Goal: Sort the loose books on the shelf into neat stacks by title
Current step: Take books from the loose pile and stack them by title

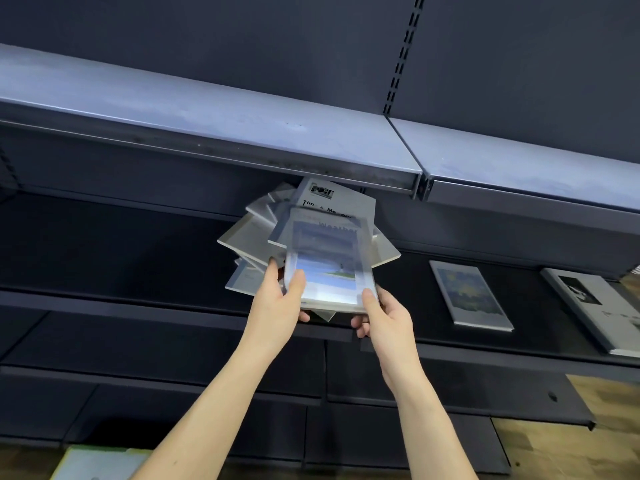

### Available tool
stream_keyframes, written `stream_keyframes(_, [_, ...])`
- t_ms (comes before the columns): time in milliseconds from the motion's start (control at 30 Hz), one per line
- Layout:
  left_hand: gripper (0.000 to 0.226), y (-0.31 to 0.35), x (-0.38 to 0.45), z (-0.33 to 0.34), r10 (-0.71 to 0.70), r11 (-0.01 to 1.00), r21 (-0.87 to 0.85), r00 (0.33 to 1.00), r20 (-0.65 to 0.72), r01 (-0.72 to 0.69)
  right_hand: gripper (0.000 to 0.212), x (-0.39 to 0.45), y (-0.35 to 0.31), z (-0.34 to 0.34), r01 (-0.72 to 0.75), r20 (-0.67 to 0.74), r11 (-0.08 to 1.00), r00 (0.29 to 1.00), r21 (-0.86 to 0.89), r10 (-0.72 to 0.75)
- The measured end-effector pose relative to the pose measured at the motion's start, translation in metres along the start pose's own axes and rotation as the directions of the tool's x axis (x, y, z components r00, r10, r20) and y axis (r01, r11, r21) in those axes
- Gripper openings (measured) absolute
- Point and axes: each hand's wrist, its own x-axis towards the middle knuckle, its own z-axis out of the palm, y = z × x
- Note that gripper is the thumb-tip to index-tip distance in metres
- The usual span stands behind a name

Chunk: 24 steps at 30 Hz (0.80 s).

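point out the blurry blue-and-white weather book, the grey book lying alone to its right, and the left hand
blue-and-white weather book (327,261), head view, cover middle
grey book lying alone (469,294), head view, cover middle
left hand (278,304), head view, back of hand

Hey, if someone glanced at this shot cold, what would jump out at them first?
Mid-frame, the left hand and right hand grip a blurred book with a blue sky cover over a fanned, messy pile of grey books on the dark shelf. To the right lie two separate books: a yellow-and-blue cover and a grey book at the edge.
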Motion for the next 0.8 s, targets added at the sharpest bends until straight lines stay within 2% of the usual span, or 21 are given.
stream_keyframes(133, [0.034, -0.007, 0.004, 0.005, 0.041, 0.999, -0.003, 0.999, -0.006, -0.041, 0.028, 0.0, -0.001, -0.004, -0.041, 0.016, 0.999, 0.999, -0.011, 0.041])
stream_keyframes(400, [0.053, -0.009, -0.009, 0.034, 0.109, 0.994, -0.029, 0.985, 0.133, -0.106, 0.034, -0.009, 0.003, -0.038, -0.017, -0.026, 0.999, 1.0, 0.035, 0.018])
stream_keyframes(800, [0.055, 0.0, -0.011, 0.12, 0.086, 0.996, 0.009, 0.973, 0.215, -0.09, 0.035, 0.002, 0.009, -0.123, -0.012, -0.086, 0.999, 0.996, 0.03, 0.015])
